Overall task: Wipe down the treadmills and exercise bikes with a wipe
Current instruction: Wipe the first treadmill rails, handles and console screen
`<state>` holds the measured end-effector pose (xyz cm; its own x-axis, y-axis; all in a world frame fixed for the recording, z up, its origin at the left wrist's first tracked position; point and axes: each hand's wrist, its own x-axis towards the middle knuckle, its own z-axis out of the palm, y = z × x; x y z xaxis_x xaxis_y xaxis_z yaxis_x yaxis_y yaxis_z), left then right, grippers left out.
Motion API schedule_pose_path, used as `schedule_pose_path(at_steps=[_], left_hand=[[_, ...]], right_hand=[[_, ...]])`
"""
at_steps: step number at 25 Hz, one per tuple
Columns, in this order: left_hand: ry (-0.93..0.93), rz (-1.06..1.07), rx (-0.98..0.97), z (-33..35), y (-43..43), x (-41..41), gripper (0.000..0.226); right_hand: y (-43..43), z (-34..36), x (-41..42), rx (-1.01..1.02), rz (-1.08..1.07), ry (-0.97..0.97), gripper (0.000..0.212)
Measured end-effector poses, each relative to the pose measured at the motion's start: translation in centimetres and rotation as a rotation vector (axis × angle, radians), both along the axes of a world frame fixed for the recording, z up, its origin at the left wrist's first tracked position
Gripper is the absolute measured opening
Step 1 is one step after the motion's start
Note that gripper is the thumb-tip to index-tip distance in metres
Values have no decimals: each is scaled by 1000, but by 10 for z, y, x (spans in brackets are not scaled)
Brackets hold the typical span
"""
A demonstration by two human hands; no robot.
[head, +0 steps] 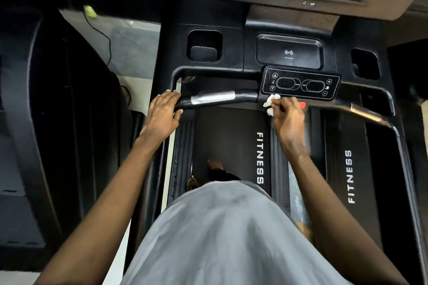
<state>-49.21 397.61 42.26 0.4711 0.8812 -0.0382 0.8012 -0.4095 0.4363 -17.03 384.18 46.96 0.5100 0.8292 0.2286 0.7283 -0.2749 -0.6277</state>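
Pretty clearly a gym: a treadmill belt (231,141) printed with FITNESS, a control panel (301,83) with arrow and plus/minus buttons by the far handlebar (213,98), and another big dark machine (46,99) on the left.

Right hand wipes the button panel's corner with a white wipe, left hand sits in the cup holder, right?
Not quite: the head view shows the left hand resting on the handlebar, not in the cup holder. The right hand and wipe are as said.
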Motion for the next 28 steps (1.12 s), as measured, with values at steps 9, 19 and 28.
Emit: schedule_pose_path(at_steps=[9, 19, 28], left_hand=[[-114, 212, -100, 12, -23, -20, 67], [-115, 391, -325, 19, -48, -39, 79], [-190, 467, -423, 19, -51, -50, 83]], right_hand=[[69, 3, -71, -195, 356, -149, 26], [87, -9, -83, -201, 460, -199, 22], [109, -9, -155, -271, 674, -181, 26]])
